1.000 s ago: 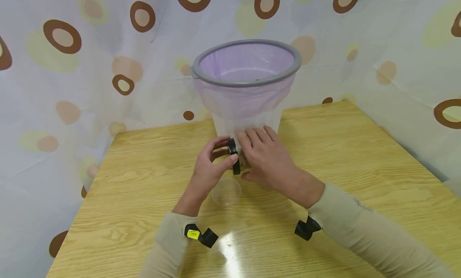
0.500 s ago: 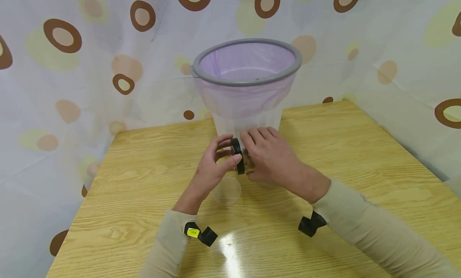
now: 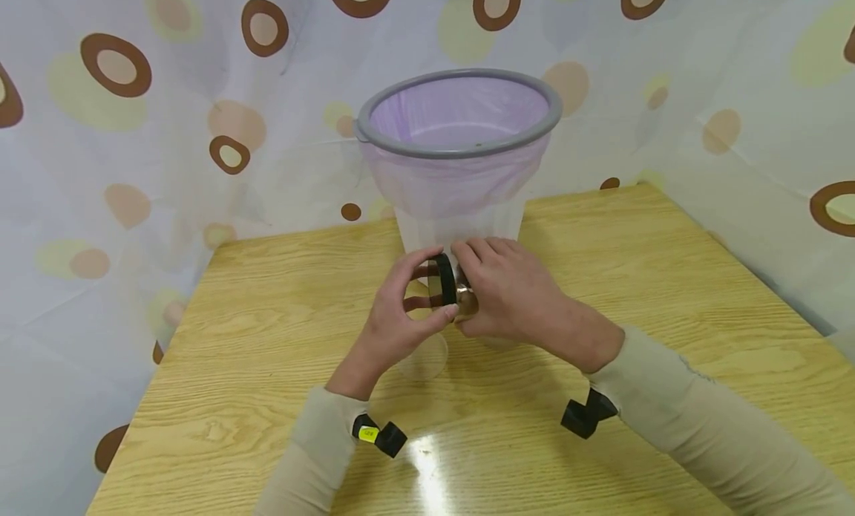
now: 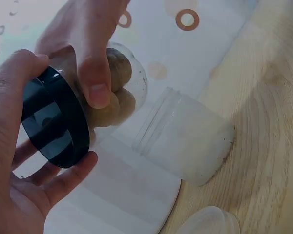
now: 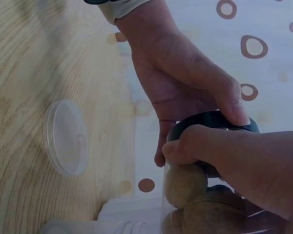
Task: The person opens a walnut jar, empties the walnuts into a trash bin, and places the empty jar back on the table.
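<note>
One jar (image 4: 133, 82) of brown lumps (image 4: 118, 67): tipped sideways in front of the bin (image 3: 461, 193), slightly further right than a second ago
Left hand (image 3: 392, 309): fingers spread, curved round the black lid (image 4: 58, 119), pinching its rim
Right hand (image 3: 505, 287): fingers curled round the jar, shifted right with it
Clear lid (image 5: 68, 138): unmoved on the table (image 3: 267, 367)

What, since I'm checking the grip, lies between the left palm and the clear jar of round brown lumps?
The glossy round black lid lies between the left hand's palm and the clear jar; the left wrist view shows it.
</note>
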Action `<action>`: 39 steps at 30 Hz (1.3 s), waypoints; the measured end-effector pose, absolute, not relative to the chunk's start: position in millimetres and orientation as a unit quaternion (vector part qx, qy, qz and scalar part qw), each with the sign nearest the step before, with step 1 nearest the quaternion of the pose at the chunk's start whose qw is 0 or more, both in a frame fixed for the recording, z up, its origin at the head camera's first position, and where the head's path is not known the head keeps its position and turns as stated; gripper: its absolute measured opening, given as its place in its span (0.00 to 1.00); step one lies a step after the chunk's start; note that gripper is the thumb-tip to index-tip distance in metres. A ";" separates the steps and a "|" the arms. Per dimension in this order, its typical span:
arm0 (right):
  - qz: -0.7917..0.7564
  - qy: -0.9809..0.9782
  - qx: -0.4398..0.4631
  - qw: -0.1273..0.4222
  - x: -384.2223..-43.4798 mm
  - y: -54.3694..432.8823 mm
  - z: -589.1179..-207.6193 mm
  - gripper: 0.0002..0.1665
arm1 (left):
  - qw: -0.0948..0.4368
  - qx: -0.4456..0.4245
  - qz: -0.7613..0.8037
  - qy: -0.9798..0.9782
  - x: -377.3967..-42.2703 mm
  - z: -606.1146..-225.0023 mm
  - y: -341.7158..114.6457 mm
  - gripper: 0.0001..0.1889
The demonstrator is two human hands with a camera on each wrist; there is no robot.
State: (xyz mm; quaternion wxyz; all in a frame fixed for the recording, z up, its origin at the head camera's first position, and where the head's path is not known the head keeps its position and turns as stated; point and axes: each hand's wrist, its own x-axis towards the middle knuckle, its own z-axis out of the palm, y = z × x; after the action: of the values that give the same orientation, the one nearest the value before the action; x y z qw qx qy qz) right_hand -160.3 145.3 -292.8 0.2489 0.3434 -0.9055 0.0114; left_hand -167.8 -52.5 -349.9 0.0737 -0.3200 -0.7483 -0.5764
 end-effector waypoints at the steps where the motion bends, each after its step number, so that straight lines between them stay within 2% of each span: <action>1: 0.015 -0.906 0.343 0.247 -160.0 145.4 -292.8 0.47 | 0.085 -0.321 -0.570 -0.752 -167.7 -350.5 -52.3 0.38; 6: 0.022 -0.908 0.342 0.242 -159.3 145.7 -292.4 0.47 | 0.119 -0.327 -0.554 -0.756 -166.2 -351.3 -49.4 0.35; 14: 0.027 -0.913 0.333 0.234 -157.6 145.7 -292.2 0.49 | 0.127 -0.321 -0.548 -0.762 -163.8 -354.3 -45.2 0.34; 22: -0.007 -0.893 0.343 0.291 -159.5 142.6 -292.8 0.43 | 0.078 -0.240 -0.587 -0.769 -162.0 -351.1 -43.7 0.34; 28: 0.023 -0.899 0.345 0.269 -158.5 144.7 -292.3 0.47 | 0.062 -0.233 -0.581 -0.777 -159.9 -345.2 -44.4 0.39; 32: 0.053 -0.905 0.344 0.245 -158.6 147.4 -292.4 0.49 | 0.071 -0.270 -0.552 -0.786 -160.8 -341.0 -46.9 0.44; 39: 0.083 -0.904 0.351 0.229 -158.4 152.8 -294.0 0.52 | 0.132 -0.414 -0.458 -0.775 -164.0 -338.5 -57.6 0.43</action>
State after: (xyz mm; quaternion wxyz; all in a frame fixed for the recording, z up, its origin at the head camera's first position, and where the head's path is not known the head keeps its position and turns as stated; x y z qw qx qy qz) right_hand -158.4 152.8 -294.0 0.2286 0.3508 -0.9044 0.0825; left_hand -164.0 -57.6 -338.5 0.1324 -0.4145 -0.7754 -0.4576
